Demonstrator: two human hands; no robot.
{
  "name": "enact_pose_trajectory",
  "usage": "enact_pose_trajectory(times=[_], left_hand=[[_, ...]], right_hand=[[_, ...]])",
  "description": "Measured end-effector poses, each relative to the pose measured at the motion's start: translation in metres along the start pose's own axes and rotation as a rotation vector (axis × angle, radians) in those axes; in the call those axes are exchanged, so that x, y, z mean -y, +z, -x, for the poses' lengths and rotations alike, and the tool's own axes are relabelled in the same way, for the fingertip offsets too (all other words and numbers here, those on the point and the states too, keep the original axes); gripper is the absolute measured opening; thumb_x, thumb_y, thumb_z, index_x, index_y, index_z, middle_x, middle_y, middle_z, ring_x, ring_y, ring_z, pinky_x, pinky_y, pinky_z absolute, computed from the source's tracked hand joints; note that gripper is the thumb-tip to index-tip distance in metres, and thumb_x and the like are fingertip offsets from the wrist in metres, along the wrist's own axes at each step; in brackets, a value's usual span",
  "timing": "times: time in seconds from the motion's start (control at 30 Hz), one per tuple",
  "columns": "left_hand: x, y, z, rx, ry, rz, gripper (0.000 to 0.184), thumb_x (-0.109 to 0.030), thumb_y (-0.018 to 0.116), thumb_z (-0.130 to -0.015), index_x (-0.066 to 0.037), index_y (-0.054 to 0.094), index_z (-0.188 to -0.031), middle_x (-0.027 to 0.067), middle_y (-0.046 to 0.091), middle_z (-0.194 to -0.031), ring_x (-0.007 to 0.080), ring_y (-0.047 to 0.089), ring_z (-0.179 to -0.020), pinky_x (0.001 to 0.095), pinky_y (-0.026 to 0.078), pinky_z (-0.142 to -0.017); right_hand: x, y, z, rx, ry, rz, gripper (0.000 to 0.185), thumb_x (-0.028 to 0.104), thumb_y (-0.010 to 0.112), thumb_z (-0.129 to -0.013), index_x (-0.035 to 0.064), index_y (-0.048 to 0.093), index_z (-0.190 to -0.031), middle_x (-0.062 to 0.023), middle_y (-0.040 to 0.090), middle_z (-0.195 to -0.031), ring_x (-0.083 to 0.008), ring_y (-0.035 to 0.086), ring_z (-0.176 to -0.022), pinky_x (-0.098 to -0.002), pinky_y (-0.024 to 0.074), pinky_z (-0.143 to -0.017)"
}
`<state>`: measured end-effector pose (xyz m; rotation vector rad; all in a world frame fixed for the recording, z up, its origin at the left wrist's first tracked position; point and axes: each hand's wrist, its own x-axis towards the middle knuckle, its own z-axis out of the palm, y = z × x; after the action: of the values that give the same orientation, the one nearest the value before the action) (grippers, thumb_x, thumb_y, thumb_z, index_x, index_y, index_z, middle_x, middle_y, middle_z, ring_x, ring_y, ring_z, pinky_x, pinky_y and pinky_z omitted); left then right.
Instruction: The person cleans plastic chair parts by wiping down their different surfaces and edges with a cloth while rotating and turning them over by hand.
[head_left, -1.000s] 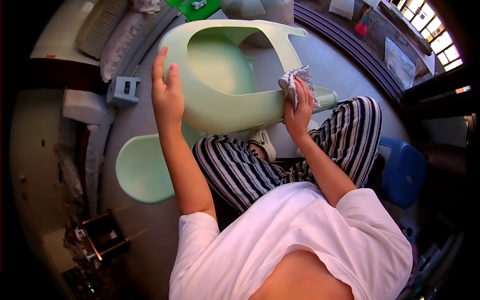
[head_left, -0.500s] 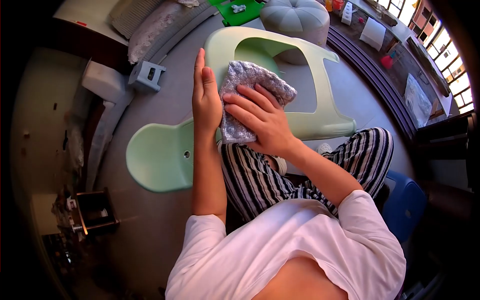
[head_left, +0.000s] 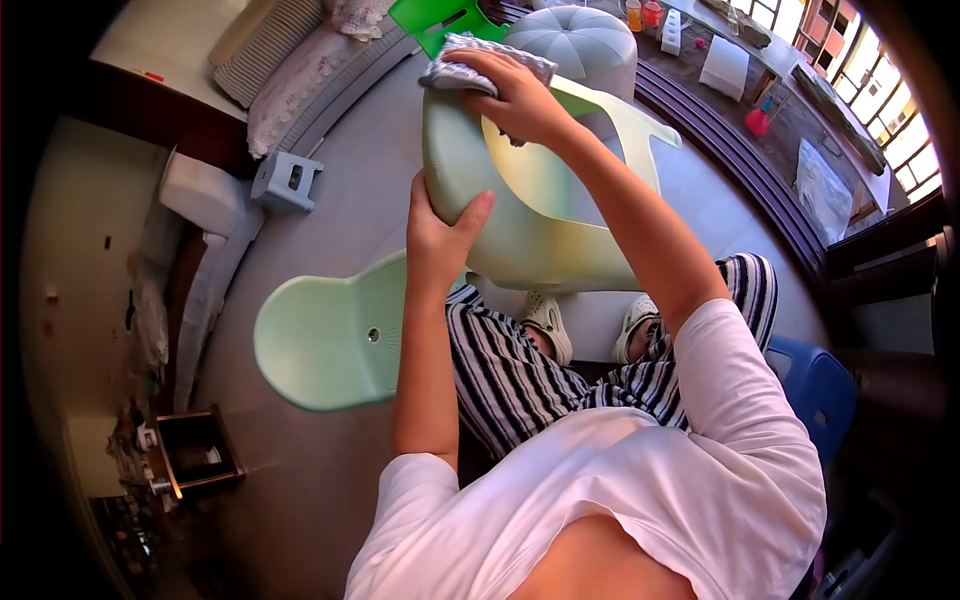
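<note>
A pale green plastic frame (head_left: 560, 245), with a large opening and legs, stands tilted before my knees. My left hand (head_left: 440, 235) grips its near left side, thumb spread over the surface and fingers partly hidden round the edge. At the far top edge, my right hand (head_left: 515, 95) presses a grey textured cloth (head_left: 455, 72) against the plastic, fingers bent over it. To the left, a mint green moulded plastic piece (head_left: 310, 340) with a small round hole lies on the floor, partly behind my left forearm.
A round tufted pouf (head_left: 575, 45) and a bright green plastic item (head_left: 430, 22) are beyond the frame. A small grey stool (head_left: 287, 182) stands left, near a sofa (head_left: 300, 95). Dark door tracks (head_left: 720, 150) run along the right. A blue stool (head_left: 815, 390) is by my right hip.
My right hand has carried the cloth up to the far edge. My left hand, flat beside the cloth before, has come to grip the frame's side. The frame has tilted and turned.
</note>
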<state>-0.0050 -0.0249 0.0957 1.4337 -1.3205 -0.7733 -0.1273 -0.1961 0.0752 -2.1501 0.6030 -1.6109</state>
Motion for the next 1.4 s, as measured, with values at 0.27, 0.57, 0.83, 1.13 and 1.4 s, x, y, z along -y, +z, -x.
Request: enact_pose_trajectory(times=[0.27,0.57,0.83,1.13,1.4], left_hand=[[0.013,-0.022,0.035,-0.021,0.035,0.044,0.059,-0.017,0.072,-0.079,-0.001,0.04,-0.126,0.0079,0.052,-0.113,0.0169,0.051,-0.1,0.0324,0.045,-0.088],[0.026,-0.04,0.057,0.045,0.106,0.096,0.064,-0.016,0.072,-0.078,-0.001,0.037,-0.129,0.0087,0.05,-0.118,0.0178,0.048,-0.107,0.0338,0.041,-0.094],[0.051,-0.079,0.054,0.195,0.037,0.155,0.073,0.001,0.07,-0.076,-0.003,0.029,-0.137,0.0115,0.046,-0.128,0.0227,0.046,-0.118,0.0373,0.039,-0.1],[-0.019,-0.029,0.003,-0.182,0.368,-0.696,0.059,-0.037,0.07,-0.081,-0.012,0.048,-0.13,0.013,0.055,-0.122,0.0296,0.056,-0.107,0.0376,0.046,-0.089],[-0.01,-0.022,-0.047,-0.474,0.142,-0.815,0.049,-0.061,0.048,-0.087,-0.016,0.065,-0.083,0.0025,0.066,-0.075,0.0237,0.061,-0.069,0.0359,0.046,-0.06]], right_hand=[[-0.086,-0.086,0.09,0.315,0.351,0.385,0.068,0.027,0.068,-0.077,0.0089,0.04,-0.137,-0.0167,0.049,-0.133,-0.0316,0.045,-0.124,-0.0374,0.0341,-0.104],[-0.054,-0.093,0.084,0.157,0.07,0.443,0.066,-0.01,0.056,-0.068,0.0061,0.045,-0.131,-0.0151,0.05,-0.132,-0.0333,0.044,-0.125,-0.0439,0.0321,-0.106],[-0.014,-0.064,0.118,-0.022,0.092,0.548,0.071,-0.009,0.054,-0.067,0.0078,0.041,-0.134,-0.0105,0.043,-0.136,-0.0295,0.037,-0.13,-0.0519,0.022,-0.109],[0.041,-0.055,0.157,-0.166,0.243,0.63,0.071,-0.009,0.056,-0.066,0.0073,0.042,-0.134,-0.0077,0.043,-0.137,-0.0284,0.036,-0.13,-0.0487,0.0222,-0.108],[0.063,-0.053,0.126,-0.098,0.088,0.124,0.059,0.006,0.071,-0.066,0.0131,0.057,-0.122,-0.0043,0.052,-0.132,-0.0289,0.043,-0.126,-0.0441,0.0332,-0.1]])
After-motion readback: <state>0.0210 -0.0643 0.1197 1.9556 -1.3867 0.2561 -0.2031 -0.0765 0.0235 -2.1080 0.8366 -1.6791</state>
